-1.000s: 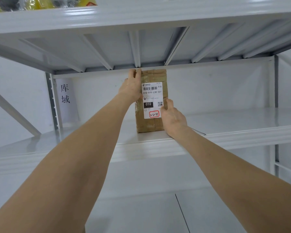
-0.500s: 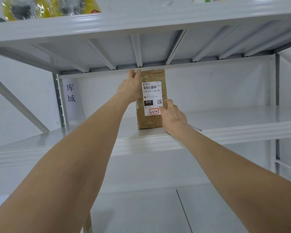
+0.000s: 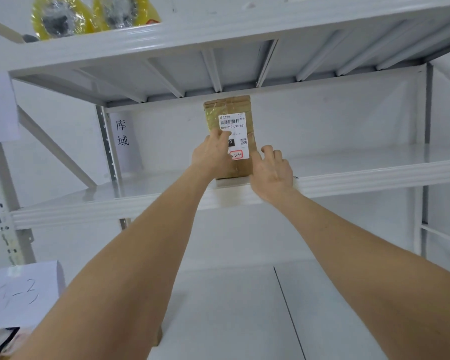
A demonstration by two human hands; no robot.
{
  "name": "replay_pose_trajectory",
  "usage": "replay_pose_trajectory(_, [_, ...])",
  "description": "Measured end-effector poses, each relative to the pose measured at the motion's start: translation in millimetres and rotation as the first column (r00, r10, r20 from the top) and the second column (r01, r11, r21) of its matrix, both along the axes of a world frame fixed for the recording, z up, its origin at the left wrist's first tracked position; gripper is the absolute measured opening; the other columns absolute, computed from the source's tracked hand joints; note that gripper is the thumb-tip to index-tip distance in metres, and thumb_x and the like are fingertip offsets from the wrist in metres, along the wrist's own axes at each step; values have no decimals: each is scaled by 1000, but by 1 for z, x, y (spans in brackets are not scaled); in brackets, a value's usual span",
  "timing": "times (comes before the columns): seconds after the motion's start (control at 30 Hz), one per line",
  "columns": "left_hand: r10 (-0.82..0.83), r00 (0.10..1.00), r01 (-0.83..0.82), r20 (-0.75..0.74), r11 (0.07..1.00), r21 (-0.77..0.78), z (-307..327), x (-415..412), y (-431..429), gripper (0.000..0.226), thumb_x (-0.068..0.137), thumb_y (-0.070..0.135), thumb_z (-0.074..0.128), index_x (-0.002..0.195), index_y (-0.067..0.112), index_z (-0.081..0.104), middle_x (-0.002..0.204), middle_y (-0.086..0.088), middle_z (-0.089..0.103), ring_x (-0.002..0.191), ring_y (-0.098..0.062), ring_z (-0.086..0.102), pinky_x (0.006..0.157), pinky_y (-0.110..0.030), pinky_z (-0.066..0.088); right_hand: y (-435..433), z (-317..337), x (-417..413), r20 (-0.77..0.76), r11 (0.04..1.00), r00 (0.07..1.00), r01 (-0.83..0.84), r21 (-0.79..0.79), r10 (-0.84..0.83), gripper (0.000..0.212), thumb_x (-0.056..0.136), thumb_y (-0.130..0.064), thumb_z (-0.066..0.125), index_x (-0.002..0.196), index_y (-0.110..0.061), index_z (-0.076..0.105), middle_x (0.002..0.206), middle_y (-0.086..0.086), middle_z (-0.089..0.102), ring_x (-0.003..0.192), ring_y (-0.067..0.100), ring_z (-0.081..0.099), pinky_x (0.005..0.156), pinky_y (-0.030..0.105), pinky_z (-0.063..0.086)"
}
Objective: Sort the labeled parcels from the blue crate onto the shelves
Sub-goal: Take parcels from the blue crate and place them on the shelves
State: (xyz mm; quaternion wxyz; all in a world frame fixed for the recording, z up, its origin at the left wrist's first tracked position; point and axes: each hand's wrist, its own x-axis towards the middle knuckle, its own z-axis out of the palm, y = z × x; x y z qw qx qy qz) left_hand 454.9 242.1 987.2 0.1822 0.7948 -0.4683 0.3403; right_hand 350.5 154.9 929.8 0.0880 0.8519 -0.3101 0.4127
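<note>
1. The brown parcel (image 3: pixel 229 105) stands up tall on the middle shelf (image 3: pixel 348 175). Its bottom sits close to the front edge. Its top almost reaches the upper shelf (image 3: pixel 218 32).
2. The left hand (image 3: pixel 211 157) is in front of the parcel, low on its left side. Its fingers lie on the white label (image 3: pixel 233 123) and look only a little bent. They do not wrap round the parcel. The thumb is hidden.
3. The right hand (image 3: pixel 270 172) is just beside the parcel's lower right corner. Its fingers are loose and a bit spread, and it holds nothing. I cannot tell if a fingertip touches the side.
4. I think the step now is letting go, so take care here. The parcel is tall and thin, so it could tip over easily.
5. Pull both hands away slowly and straight back. Do not drag the label side along, or the parcel may fall off the front.
6. If it wobbles, give it a soft push further in so more shelf sits under it.
7. Keep the label and the little red-boxed mark (image 3: pixel 236 155) facing out, so the number is easy to read.
8. Check that the mark fits this spot. There is a paper sign (image 3: pixel 122 136) at the shelf's left end.
9. The blue crate is not in view here.
</note>
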Motion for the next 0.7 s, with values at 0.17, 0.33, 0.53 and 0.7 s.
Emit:
replay_pose_trajectory(0.17, [-102,992,108,77,992,-67,-43,-35,4,43,90,9,48,132,14,45,131,-5,44,113,-26,51,68,-36,41,10,-22,-28,64,1000,998,-15,21,14,44,86,-8,52,129,-16,46,129,7,41,117,28,41,89,35,37])
replay_pose_trajectory(0.33, [-207,974,210,92,977,-24,-88,-74,0,37,86,5,48,121,13,52,121,-3,51,108,-21,52,59,-31,34,10,-58,-66,30,996,999,33,84,-36,44,86,-11,55,128,-16,45,129,8,41,118,27,41,90,35,37])
replay_pose_trajectory(0.53, [-209,972,223,-108,965,140,-147,-101,-20,39,90,11,49,128,15,44,130,-5,41,115,-22,46,66,-32,38,4,-109,-107,-96,973,984,162,166,-148,44,87,-11,56,129,-17,45,129,8,41,117,27,41,89,34,37])
replay_pose_trajectory(0.7, [-190,955,253,-228,924,286,-208,-125,-39,44,90,12,51,133,14,41,132,-7,37,120,-23,44,75,-32,40,-2,-165,-141,-202,938,959,244,244,-197,45,86,-8,53,129,-15,45,131,9,40,119,28,40,90,34,37])
